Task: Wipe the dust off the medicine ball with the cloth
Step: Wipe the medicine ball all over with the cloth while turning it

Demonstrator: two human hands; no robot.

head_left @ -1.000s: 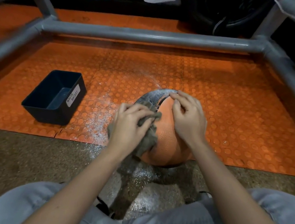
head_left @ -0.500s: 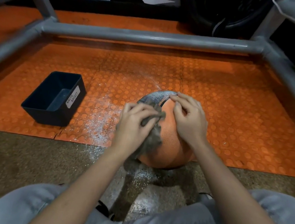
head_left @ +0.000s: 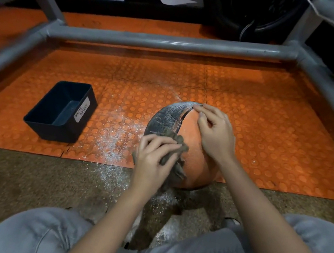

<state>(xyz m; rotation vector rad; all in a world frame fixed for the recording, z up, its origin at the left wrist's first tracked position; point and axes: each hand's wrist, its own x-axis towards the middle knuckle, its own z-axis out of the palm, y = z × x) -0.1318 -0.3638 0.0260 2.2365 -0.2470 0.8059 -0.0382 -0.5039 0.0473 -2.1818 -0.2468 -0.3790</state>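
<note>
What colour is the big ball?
The medicine ball is orange with a dark grey, dust-speckled panel, seen in the head view.

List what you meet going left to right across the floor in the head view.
From the left: black bin → white dust spilled on the orange mat → left hand gripping the cloth → right hand resting on the medicine ball. The ball overlaps both hands, so it gets no place of its own.

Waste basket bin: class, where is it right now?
In the head view the waste basket bin sits left on the orange studded mat, apart from the medicine ball, with scattered white dust between them.
</note>
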